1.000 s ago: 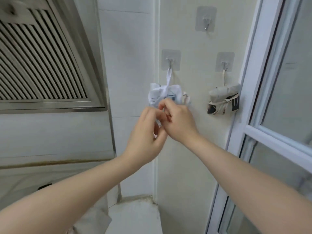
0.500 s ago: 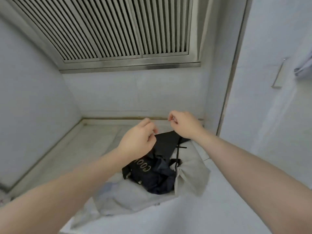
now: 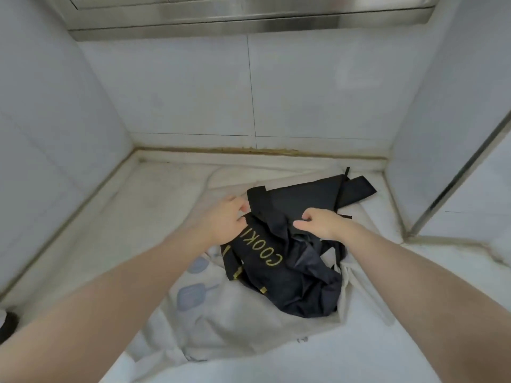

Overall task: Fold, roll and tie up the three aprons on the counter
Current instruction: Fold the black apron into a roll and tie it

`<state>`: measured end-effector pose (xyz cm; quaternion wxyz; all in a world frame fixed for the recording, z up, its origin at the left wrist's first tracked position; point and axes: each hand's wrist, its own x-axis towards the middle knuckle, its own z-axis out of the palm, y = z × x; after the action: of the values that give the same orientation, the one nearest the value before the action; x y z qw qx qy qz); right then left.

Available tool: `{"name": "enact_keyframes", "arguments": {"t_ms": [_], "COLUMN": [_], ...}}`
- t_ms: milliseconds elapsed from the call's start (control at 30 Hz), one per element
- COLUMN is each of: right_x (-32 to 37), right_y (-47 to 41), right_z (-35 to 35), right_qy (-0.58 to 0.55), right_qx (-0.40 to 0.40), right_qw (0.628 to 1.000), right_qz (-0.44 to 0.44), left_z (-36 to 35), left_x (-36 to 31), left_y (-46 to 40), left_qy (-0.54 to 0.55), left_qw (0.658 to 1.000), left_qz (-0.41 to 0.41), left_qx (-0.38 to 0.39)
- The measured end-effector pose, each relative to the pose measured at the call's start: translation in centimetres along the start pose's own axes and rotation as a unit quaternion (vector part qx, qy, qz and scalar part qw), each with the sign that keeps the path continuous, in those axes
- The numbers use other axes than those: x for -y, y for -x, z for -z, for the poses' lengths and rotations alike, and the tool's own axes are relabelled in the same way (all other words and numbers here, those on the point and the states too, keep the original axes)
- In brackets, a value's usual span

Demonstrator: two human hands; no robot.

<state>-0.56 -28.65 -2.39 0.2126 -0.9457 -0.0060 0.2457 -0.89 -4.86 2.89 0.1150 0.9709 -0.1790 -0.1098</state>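
Head view: A crumpled black fabric apron [image 3: 293, 255] with yellow lettering (the letters "COOKI" are legible) is shown lying on a pale grey cloth apron [image 3: 221, 308] printed with blue shapes, which is spread over the white marble table [image 3: 387, 355]. The black apron's left edge is met by the left hand [image 3: 225, 221], its fingers [image 3: 240, 207] curled onto the cloth; whether a fold is actually pinched cannot be told. The middle of the black apron is touched by the right hand [image 3: 318, 222], fingers bent, the grip likewise unclear. White wall tiles [image 3: 318, 87] and a steel extractor hood [image 3: 249, 17] are seen behind.
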Motion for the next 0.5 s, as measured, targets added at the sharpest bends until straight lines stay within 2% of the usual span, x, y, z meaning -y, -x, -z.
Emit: {"name": "enact_keyframes", "arguments": {"t_ms": [100,200,267,333,433,467,500], "right_x": [0.3,0.8,1.5,2.6,5.3,6.4,7.3], "right_y": [-2.4,-4.3,-4.8,-4.5,-2.7,-1.9,-1.2], "right_z": [-2.0,-3.8,-3.9,-2.7,0.5,1.6,2.5], "right_qy": [-0.042,0.028,-0.016,-0.096,-0.187,-0.195,-0.182], "right_qx": [0.015,0.001,-0.042,-0.127,-0.268,-0.289,-0.295], "right_qw": [0.999,0.999,0.999,0.987,0.943,0.933,0.930], "right_qz": [-0.029,-0.028,-0.011,0.012,0.060,0.087,0.125], "left_z": [-0.6,-0.7,-0.3,0.2,1.3,2.0,2.7], "left_x": [1.3,2.4,2.5,2.2,1.0,0.6,0.3], "left_y": [-1.6,-3.2,-4.2,-5.0,-6.0,-6.3,-6.8], "left_qy": [0.007,0.043,0.093,0.167,0.352,0.430,0.523], "left_qw": [0.999,0.996,0.991,0.975,0.908,0.872,0.822], "left_qz": [-0.015,-0.031,-0.014,0.024,0.111,0.126,0.128], "left_qx": [0.037,0.068,0.098,0.143,0.200,0.197,0.188]}}
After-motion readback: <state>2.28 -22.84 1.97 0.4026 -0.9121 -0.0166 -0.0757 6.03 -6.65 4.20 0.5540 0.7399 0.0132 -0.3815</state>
